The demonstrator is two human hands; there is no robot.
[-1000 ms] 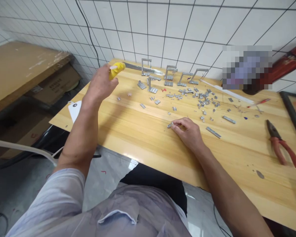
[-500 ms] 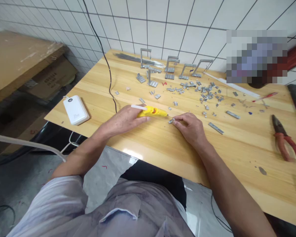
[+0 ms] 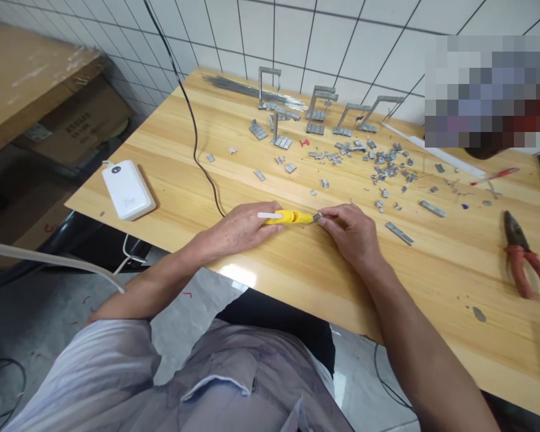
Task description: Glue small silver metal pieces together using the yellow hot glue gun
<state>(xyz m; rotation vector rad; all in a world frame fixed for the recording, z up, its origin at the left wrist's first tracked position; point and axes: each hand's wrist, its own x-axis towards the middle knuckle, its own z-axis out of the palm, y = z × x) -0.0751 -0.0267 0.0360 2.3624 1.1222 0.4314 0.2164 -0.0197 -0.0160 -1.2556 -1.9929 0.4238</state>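
My left hand (image 3: 240, 227) is wrapped round a yellow hot glue gun (image 3: 299, 217). A white glue stick (image 3: 270, 215) sticks out of its rear end, and its nozzle points right. Between the thumb and fingertips of my right hand (image 3: 351, 233) is a small grey piece (image 3: 317, 216), partly hidden by the fingers. The glue gun's tip appears to meet this piece, just above the wooden table (image 3: 297, 273). A longer grey strip (image 3: 399, 233) lies to the right of my right hand.
Small grey pieces (image 3: 389, 165) are scattered beyond my hands, with several grey frames (image 3: 276, 132) standing behind. Red-handled pliers (image 3: 517, 252) lie right, a white power bank (image 3: 128, 189) left. A black cable (image 3: 193, 114) hangs down to the table. Thin wires (image 3: 234, 89) lie along the wall.
My left hand has brought the glue gun rightward, closing the gap between its nozzle and the grey piece. The right hand keeps its pinch on the piece. The view has shifted slightly.
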